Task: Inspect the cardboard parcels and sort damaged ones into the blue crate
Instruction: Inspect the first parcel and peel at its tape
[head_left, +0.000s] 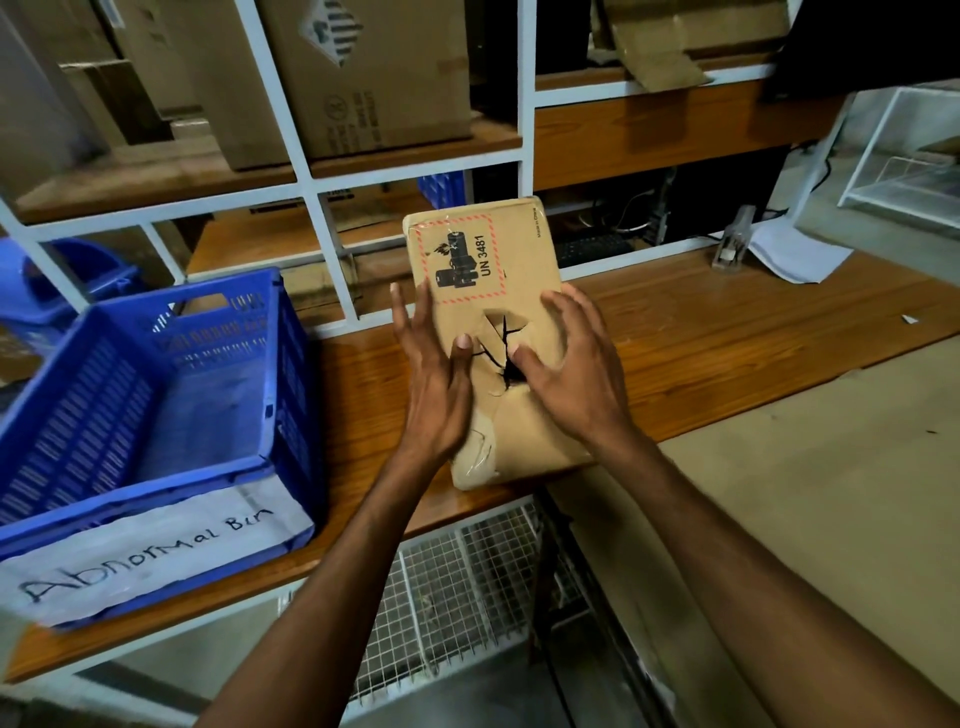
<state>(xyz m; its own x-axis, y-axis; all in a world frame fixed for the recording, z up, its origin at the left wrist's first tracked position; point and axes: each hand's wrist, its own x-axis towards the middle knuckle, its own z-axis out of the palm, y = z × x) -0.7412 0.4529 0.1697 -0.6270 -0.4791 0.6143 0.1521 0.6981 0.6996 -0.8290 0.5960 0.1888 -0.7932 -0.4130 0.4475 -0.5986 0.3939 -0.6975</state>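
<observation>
A cardboard parcel (524, 254) sits at the near edge of the wooden worktop (727, 343), its near half crumpled and a jagged tear (501, 358) gaping in its top face, with a red-dashed UN 3481 label (462, 260) on the far half. The left hand (436, 389) and right hand (569, 374) rest on it with fingers spread, both thumbs beside the tear. To the left stands the blue crate (291, 374), a paper sign (156, 551) reading "Abnormal Bin" on its near wall, and large cardboard boxes (363, 78) fill the shelf beyond.

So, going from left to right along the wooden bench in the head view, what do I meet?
Blue plastic slatted crate, torn brown cardboard parcel, small clear plastic stand, white sheet of paper.
</observation>
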